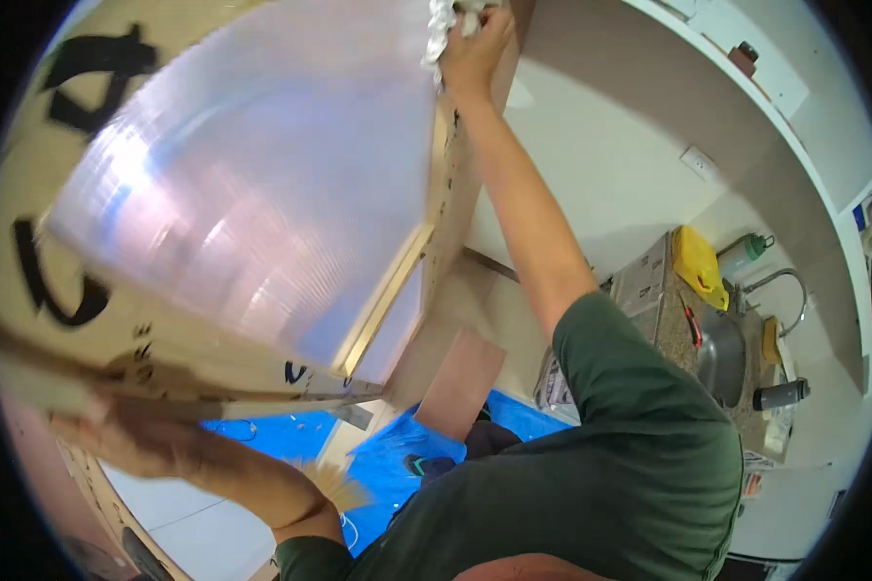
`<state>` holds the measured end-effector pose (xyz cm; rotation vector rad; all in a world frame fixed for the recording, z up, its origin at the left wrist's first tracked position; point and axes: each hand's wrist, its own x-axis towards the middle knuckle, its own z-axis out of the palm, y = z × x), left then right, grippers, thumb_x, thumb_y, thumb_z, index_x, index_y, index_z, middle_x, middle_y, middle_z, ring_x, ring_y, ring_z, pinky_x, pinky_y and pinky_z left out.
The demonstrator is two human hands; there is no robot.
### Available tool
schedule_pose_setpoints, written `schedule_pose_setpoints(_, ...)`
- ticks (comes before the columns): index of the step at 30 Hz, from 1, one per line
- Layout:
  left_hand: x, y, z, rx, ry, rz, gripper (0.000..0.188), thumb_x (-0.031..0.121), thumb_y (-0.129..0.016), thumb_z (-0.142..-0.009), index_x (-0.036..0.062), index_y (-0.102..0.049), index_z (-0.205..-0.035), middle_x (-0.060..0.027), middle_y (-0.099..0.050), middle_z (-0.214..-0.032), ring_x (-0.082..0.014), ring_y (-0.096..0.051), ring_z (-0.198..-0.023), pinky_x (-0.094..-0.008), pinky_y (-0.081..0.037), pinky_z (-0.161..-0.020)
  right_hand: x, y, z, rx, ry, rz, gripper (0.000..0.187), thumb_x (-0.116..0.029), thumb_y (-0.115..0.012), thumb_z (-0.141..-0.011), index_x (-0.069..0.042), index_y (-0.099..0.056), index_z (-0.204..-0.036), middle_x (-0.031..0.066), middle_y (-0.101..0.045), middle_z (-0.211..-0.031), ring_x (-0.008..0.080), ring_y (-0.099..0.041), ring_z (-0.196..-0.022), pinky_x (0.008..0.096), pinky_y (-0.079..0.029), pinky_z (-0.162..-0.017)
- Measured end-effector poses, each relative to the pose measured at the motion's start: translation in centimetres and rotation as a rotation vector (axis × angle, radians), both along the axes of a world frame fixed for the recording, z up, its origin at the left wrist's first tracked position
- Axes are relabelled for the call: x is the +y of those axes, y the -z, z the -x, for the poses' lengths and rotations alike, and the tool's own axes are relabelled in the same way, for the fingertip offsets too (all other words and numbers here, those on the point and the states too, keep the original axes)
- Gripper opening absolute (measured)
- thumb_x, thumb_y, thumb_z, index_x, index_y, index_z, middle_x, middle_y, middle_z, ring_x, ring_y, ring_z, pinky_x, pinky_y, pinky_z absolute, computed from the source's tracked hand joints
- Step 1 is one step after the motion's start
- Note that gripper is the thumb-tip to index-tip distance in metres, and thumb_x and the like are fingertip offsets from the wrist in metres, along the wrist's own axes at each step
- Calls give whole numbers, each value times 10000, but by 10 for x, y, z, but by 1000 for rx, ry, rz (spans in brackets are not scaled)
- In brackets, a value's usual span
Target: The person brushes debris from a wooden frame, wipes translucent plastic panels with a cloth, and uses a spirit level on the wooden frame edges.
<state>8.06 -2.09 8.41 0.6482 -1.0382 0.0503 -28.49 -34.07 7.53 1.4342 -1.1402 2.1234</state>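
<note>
A large panel covered in brown paper [203, 360] with black markings fills the left side. It frames a translucent, ribbed plastic sheet [281, 184] that shines with reflected light. My right arm stretches up to the sheet's upper right corner, where my right hand [477, 60] has its fingers closed on white crumpled material [440, 34]; whether this is cloth or plastic film I cannot make out. At the lower left, my left hand [121, 441] is against the panel's lower edge. Motion blurs its fingers. A wooden strip [388, 300] runs along the sheet's right side.
A blue floor covering [388, 474] lies below, with a brown board [462, 382] and broom-like bristles [334, 484] above it. On the right are a countertop with a sink [722, 353], a curved faucet [794, 281], a yellow bag [698, 266], a red-handled tool [692, 324] and bottles.
</note>
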Motion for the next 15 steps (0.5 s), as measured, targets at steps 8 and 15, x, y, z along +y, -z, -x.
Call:
schedule_pose_setpoints(8, 4, 17, -12, -6, -224, -41, 584, 366, -557, -983, 13, -498, -1445, -226, -554, -1425, -306, -556, -1309, -497, -455, -1113, 17, 250, 6, -347, -387, -376, 377, -99, -712, -889, 34, -525, -1189, 239, -549, -1186, 402, -558, -1120, 492, -427, -968)
schedule_pose_setpoints(15, 12, 15, -18, -154, -467, -53, 539, 389, -512, -1012, 17, -549, -1400, -218, -602, -1365, -273, -602, -1254, -461, -501, -1067, 51, 419, 5, -367, -149, -774, 379, -31, -687, -895, -10, -511, -1231, 149, -579, -1151, 289, -587, -1103, 399, -478, -944)
